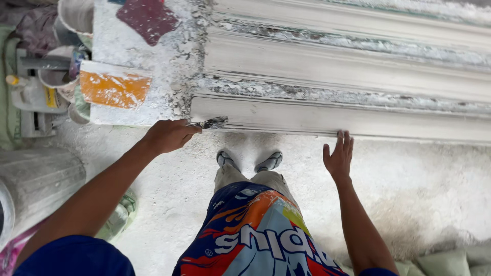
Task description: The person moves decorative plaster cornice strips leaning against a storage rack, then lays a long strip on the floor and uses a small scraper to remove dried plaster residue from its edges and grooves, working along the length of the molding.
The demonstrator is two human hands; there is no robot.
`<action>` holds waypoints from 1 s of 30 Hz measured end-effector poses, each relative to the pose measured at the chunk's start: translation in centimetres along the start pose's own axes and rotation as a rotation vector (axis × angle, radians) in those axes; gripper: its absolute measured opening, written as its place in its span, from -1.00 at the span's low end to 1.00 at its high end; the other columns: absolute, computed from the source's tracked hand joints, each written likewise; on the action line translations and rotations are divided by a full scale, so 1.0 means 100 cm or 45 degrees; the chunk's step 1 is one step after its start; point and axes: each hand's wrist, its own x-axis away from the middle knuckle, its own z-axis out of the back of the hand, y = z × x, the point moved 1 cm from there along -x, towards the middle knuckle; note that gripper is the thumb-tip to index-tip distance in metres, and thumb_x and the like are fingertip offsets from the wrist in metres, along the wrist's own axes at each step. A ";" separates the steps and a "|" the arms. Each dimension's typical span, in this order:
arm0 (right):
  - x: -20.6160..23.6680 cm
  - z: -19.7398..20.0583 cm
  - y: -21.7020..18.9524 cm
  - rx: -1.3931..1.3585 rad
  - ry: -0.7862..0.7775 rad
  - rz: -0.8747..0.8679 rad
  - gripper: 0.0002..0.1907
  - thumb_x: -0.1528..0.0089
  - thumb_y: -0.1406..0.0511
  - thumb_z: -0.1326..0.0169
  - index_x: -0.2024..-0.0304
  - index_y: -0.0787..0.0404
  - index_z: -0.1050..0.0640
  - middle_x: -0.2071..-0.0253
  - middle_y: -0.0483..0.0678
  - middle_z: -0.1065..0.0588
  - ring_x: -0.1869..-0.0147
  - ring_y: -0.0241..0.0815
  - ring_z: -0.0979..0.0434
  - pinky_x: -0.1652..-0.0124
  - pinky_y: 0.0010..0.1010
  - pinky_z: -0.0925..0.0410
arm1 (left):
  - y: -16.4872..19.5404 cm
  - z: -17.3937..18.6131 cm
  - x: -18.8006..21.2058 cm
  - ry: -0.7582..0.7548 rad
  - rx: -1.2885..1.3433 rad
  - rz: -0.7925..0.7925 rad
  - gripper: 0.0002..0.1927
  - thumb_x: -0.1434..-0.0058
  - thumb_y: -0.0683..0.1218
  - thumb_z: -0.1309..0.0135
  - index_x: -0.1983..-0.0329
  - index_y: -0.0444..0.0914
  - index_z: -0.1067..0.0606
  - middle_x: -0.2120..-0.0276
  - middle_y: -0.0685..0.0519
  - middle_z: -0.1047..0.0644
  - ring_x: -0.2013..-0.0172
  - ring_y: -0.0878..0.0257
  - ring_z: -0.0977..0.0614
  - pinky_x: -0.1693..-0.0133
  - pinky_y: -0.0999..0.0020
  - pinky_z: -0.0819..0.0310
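- The left hand [169, 135], left of centre in the frame, is closed around the handle of a small putty knife [209, 123]; its plaster-caked blade points right and touches the lower edge of the nearest white moulding strip [327, 118].
- The right hand [338, 158], right of centre, is open with fingers spread and holds nothing; its fingertips [343, 135] rest against the bottom edge of that same strip.
- The long white plaster mouldings [358, 66] lie side by side across the upper right of the frame, with crusted, crumbly plaster in the grooves between them.
- Below the hands, the person's two grey shoes [248, 161] stand on a floor [419, 189] dusted white.
- Left of the knife lies a white slab [128, 46] bearing an orange rectangular patch [115, 89] at its lower left and a dark red patch [148, 18] at the top edge of the frame.
- In the upper left corner sit plaster-smeared buckets [74, 18] and a grey power tool [33, 97] with a small yellow label.
- At the left edge, lower down, a grey cylinder-shaped container [36, 186] lies on its side.
- Pale green sacks [445, 263] fill the lower right corner.
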 end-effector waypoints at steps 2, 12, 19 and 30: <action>-0.004 0.005 -0.001 -0.005 -0.035 0.002 -0.19 -0.33 0.14 -0.08 -0.54 0.24 -0.11 -0.59 0.29 0.07 -0.63 0.44 0.18 -0.44 0.22 0.05 | 0.020 -0.006 -0.020 -0.112 -0.034 0.018 -0.67 -0.37 0.02 0.05 -0.17 0.14 -0.53 0.33 0.01 -0.56 0.41 0.11 -0.64 0.38 0.11 -0.57; -0.010 0.033 -0.012 0.056 -0.107 -0.039 -0.23 -0.30 0.14 -0.08 -0.51 0.16 -0.16 -0.56 0.22 -0.08 -0.63 0.36 0.09 -0.48 0.09 0.08 | 0.202 -0.071 -0.141 0.199 0.202 -0.224 -0.56 -0.22 -0.13 0.03 -0.17 -0.01 -0.55 0.35 -0.08 -0.56 0.45 0.05 -0.64 0.50 0.07 -0.54; -0.010 0.039 -0.009 -0.072 -0.018 0.075 -0.23 -0.31 0.20 -0.04 -0.49 0.35 -0.12 -0.53 0.21 -0.14 -0.65 0.21 -0.05 -0.54 0.02 0.12 | 0.096 -0.005 -0.072 -0.028 -0.075 -0.099 -0.62 -0.34 -0.01 0.05 -0.20 0.16 -0.51 0.34 -0.04 -0.57 0.51 0.06 -0.65 0.55 0.10 -0.52; -0.004 0.043 0.049 -0.234 0.096 0.107 -0.31 -0.35 0.31 0.01 -0.48 0.38 -0.12 -0.49 0.15 -0.22 -0.64 0.30 -0.02 -0.54 0.03 0.04 | 0.347 -0.078 -0.241 0.097 0.174 -0.217 -0.66 -0.34 -0.08 0.07 -0.13 0.02 -0.57 0.32 -0.13 -0.62 0.30 -0.08 -0.68 0.30 -0.04 -0.57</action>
